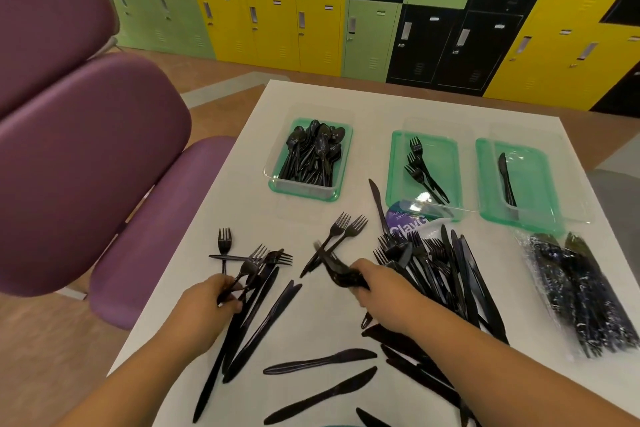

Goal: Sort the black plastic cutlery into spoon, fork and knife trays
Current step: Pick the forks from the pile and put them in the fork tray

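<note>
Nearest the table's [242, 184] front edge lay loose black knives [320, 361], several fanned out across the middle & more toward the front right. Left hand [207, 302] sat just back from those, fingers curled round the handle of a fork [246, 269] at the left cluster, where forks & long knives crossed each other. Right hand [372, 284] was clenched on a blurred bunch of black cutlery [341, 274] (which kind, cannot tell) lifted a bit over the table centre. Two forks [341, 230] lay side by side just beyond it, tines pointing to the far edge. Right of that hand was a big mixed pile [446, 274] of forks & knives, w/ a purple printed wrapper [405, 222] at its far end. By the right edge lay a clear sealed bag of cutlery [581, 291]. Farther back, three green trays stood in a row: spoon tray [308, 191] on the left, heaped w/ spoons [317, 152]; fork tray [398, 163] in the middle w/ three forks; knife tray [533, 180] on the right w/ one knife [506, 178]. Beyond the table, lockers [311, 21]; purple chairs [86, 166] off the left edge.
</note>
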Tool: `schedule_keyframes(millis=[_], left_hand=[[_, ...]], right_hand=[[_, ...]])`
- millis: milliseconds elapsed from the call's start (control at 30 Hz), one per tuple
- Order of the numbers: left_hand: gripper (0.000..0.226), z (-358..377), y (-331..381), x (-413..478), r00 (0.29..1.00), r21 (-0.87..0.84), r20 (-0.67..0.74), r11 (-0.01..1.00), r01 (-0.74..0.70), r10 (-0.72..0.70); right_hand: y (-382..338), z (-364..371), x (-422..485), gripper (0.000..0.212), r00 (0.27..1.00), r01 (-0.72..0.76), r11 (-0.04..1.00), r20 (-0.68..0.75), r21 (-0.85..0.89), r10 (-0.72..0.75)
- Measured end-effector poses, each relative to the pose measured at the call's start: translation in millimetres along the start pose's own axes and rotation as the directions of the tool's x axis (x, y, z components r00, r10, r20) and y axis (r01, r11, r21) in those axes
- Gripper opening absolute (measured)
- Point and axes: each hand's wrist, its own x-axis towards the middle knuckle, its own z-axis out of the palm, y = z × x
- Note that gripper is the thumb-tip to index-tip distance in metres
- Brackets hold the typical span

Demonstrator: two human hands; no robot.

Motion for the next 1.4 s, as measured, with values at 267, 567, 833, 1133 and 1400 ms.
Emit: schedule_keyframes(millis=[267,567,833,1133,1400], left_hand=[[0.021,-6,32,49,0.974,0.181,-0.17,0.976,-0.121,0.153],[0.017,2,33,77,0.987,0.386,-0.062,0.916,-0.11,0.145],[0.029,7,40,81,0.984,0.24,-0.163,0.97,-0.029,0.069],[0.022,10,44,98,0.997,0.399,-0.014,0.914,-0.069,0.082],[0.016,10,48,100,0.995,0.503,0.037,0.859,-0.096,0.09]], right_hand=[[-7,2,30,0.025,0.965,-0.11,0.989,-0.228,0.103,0.131],[-32,31,77,0.041,0.743,-0.284,0.743,-0.351,0.606,0.57],[-38,25,93,0.042,0.738,-0.411,0.726,-0.266,0.551,0.62],[-20,18,63,0.025,0.858,-0.3,0.803,-0.222,0.515,0.463],[2,-96,45,0.011,0.83,-0.11,0.793,-0.384,0.599,0.404]])
